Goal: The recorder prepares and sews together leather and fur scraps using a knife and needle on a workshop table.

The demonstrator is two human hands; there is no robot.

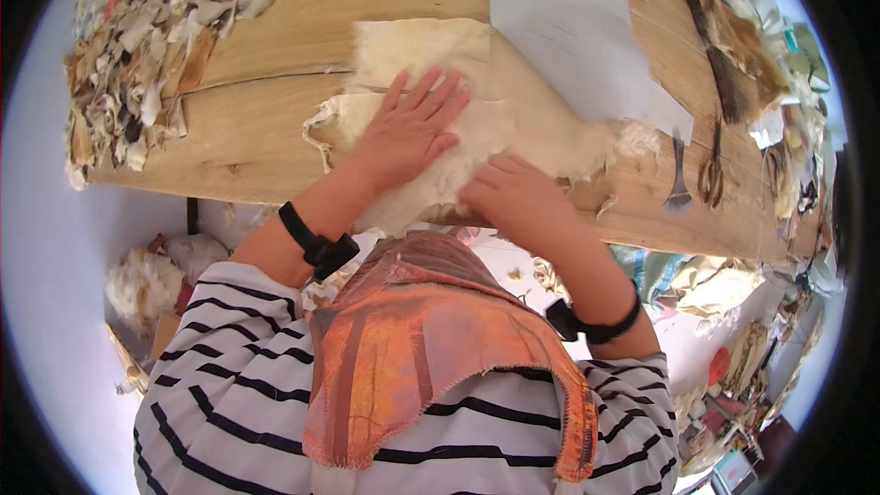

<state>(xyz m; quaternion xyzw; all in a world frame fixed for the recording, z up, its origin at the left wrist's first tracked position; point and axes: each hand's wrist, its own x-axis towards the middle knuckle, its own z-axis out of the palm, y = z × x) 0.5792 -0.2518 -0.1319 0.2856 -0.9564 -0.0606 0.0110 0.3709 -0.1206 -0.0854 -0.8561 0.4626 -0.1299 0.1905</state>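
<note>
A pale cream piece of hide [513, 82] with ragged, fuzzy edges lies on the wooden table in front of me. My left hand [408, 128] rests flat on it, fingers stretched out and slightly spread. Close to the table's near edge, my right hand [515, 192] is closed against the lower part of the hide, its fingers curled under. Whatever sits inside those fingers is hidden. A frayed strip curls from the hide's left side. Behind it, partly touching it, is a grey-white sheet [568, 37] with a few short marks.
Scissors [712, 174] and a flat-bladed tool [678, 185] lie on the table [247, 119] to the right. Beyond them is a brown fur piece [733, 46]. Hide scraps [147, 46] are heaped at the far left. A fluffy bundle [147, 291] sits below the table's left end.
</note>
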